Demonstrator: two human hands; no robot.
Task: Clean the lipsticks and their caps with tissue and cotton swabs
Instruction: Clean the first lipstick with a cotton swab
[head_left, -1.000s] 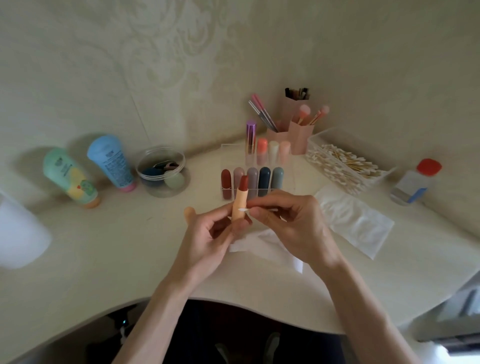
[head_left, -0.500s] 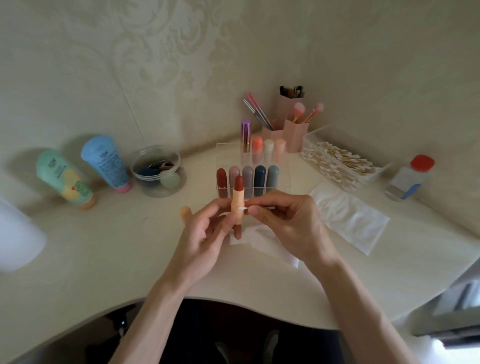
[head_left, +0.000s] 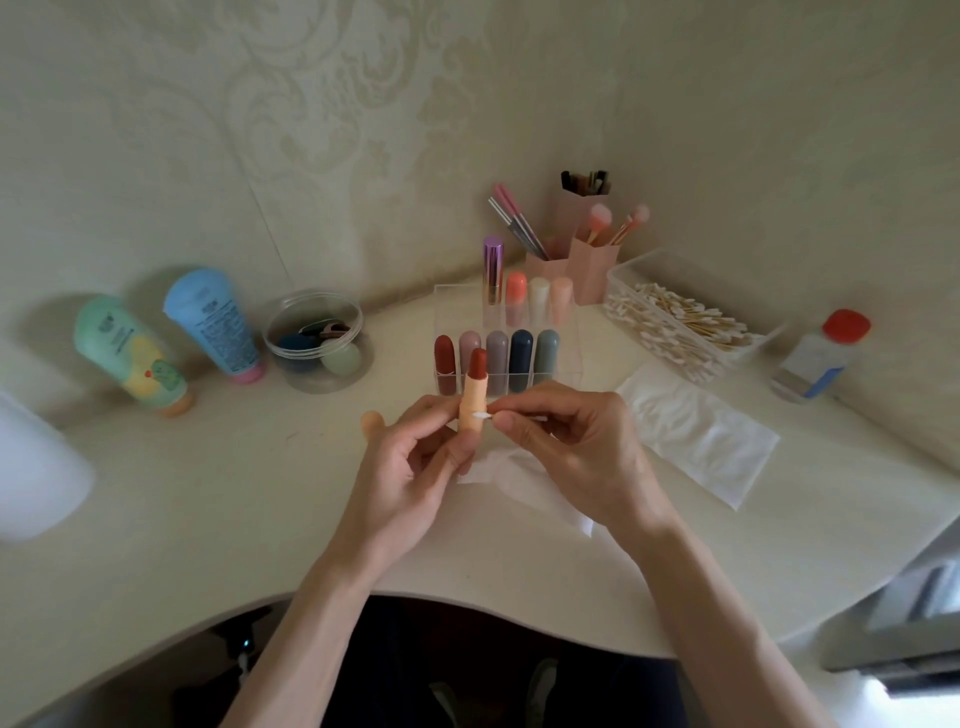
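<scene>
My left hand holds an open lipstick upright: a peach tube with a dark red bullet on top. My right hand pinches a cotton swab, whose white tip touches the side of the peach tube. The lipstick's peach cap stands on the table just left of my left hand. A crumpled tissue lies under my hands, partly hidden. Behind them a clear organizer holds several capped lipsticks in two rows.
A flat tissue lies to the right, and behind it a clear tray of cotton swabs. A bottle with a red cap stands far right. Two tubes and a round clear jar sit left; pink brush holders at the back.
The swab tip has stayed on the lipstick tube while both hands shifted slightly together. The view has tilted a little, nothing else moved.
</scene>
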